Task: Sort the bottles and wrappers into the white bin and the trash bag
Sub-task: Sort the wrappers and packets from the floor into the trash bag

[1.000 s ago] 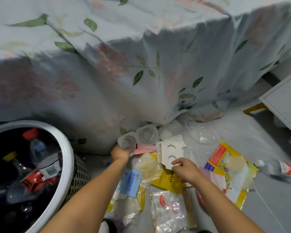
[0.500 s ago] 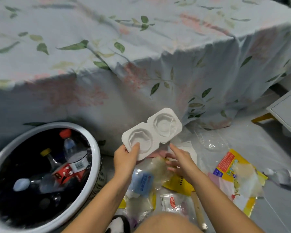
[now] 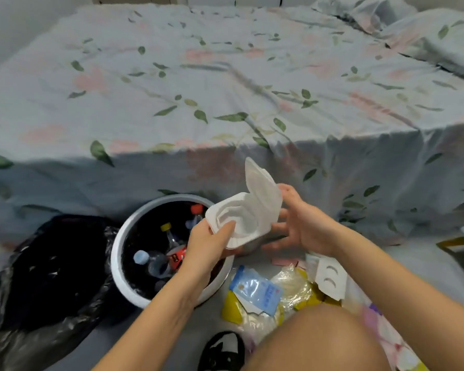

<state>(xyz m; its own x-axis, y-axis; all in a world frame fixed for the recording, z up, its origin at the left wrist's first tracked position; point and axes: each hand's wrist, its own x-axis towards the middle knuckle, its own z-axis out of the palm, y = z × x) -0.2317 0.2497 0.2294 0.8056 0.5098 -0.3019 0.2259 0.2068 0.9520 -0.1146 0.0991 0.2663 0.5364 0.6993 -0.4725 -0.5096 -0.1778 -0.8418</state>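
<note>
I hold a white moulded tray (image 3: 248, 210) in front of me, above the far edge of the white bin (image 3: 118, 253); my left hand (image 3: 209, 242) grips its near end with the thumb pressed into a hollow, and my right hand (image 3: 298, 223) has its fingers spread, fingertips on the far end, which is bent upward. The bin holds several bottles (image 3: 169, 250) with red, yellow and pale blue caps, so I judge that part well along. The black trash bag (image 3: 51, 277) lies open just left of the bin, but its inside is too dark to tell what it holds. Wrappers (image 3: 260, 290) and a white card (image 3: 330, 277) are on the floor by my knee, unsorted, so much is left. My knee hides part of that pile, and the tray's underside is out of view
</note>
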